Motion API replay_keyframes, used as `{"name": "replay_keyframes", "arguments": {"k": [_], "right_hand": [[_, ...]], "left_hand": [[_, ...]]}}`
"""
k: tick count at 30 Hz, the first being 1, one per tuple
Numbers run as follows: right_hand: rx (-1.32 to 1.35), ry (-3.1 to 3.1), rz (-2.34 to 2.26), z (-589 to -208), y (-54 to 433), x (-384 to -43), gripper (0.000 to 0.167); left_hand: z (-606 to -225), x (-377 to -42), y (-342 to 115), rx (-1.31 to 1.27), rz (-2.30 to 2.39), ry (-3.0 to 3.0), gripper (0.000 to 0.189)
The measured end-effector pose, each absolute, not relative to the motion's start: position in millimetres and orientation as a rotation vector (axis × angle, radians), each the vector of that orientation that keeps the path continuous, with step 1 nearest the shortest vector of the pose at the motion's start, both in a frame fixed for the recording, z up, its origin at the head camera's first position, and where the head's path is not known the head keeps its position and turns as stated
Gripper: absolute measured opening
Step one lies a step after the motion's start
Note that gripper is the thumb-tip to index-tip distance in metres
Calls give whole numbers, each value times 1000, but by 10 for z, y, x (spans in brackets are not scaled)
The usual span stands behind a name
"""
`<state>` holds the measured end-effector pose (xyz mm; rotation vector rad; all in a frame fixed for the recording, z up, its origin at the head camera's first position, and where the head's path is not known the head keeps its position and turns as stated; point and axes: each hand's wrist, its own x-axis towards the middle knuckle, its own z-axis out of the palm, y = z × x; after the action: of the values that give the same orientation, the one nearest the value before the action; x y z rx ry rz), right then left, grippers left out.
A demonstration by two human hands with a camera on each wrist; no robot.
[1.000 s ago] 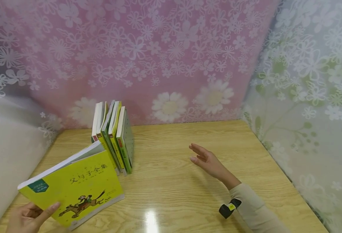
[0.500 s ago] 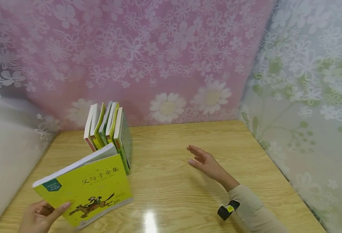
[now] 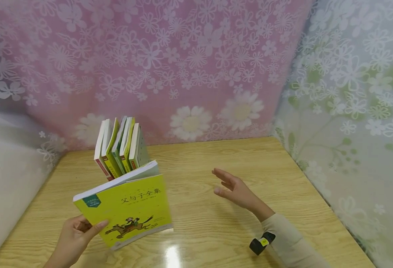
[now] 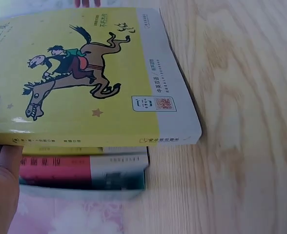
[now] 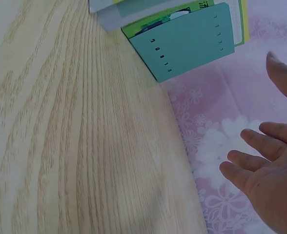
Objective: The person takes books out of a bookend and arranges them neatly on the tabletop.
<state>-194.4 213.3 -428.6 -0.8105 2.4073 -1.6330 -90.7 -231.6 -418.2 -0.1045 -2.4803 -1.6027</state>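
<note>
My left hand (image 3: 70,240) grips a yellow paperback book (image 3: 129,214) by its spine side, thumb on the front cover and the other fingers behind. The cover has a galloping horse with riders and Chinese lettering; the book is tilted, its white page edges upward. Behind it, at the left of the table, several books (image 3: 115,158) stand upright in a leaning row, their lower parts hidden by the held book. A pale green slotted plate (image 5: 187,46) flanks the row's right end. My right hand (image 3: 239,192) hovers over the table with fingers extended, touching nothing.
The wooden table (image 3: 189,167) meets a pink floral curtain (image 3: 169,74) at the back. Pale flowered fabric (image 3: 357,123) hangs on the right, and a whitish panel (image 3: 9,171) borders the left. A black wrist strap (image 3: 261,243) is on my right sleeve.
My left hand has carried the yellow book to the right, so it now stands in front of the row's lower right part. My right hand has barely moved.
</note>
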Motion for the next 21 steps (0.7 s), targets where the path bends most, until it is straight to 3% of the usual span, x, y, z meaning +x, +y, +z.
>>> {"name": "replay_keyframes", "arguments": {"k": [8,11,14,21], "right_hand": [[-877,2388,-1569,-4251,2088,-1912,75],[-892,2370,-1568,-4236,2080,-1900,76],[-894,2347,-1572,-4227,2070,-1885,78],[-889,2321,-1584,-4230,2048,-1859,79]], "left_hand": [[-4205,-1138,-2010,-457,-1819,-2324,24],[-4203,-1207,-1879,-457,-1824,-2308,4],[-4204,-1263,-1762,-433,-1806,-2320,12],[-4223,-1381,-1526,-380,-1841,-2333,57]]}}
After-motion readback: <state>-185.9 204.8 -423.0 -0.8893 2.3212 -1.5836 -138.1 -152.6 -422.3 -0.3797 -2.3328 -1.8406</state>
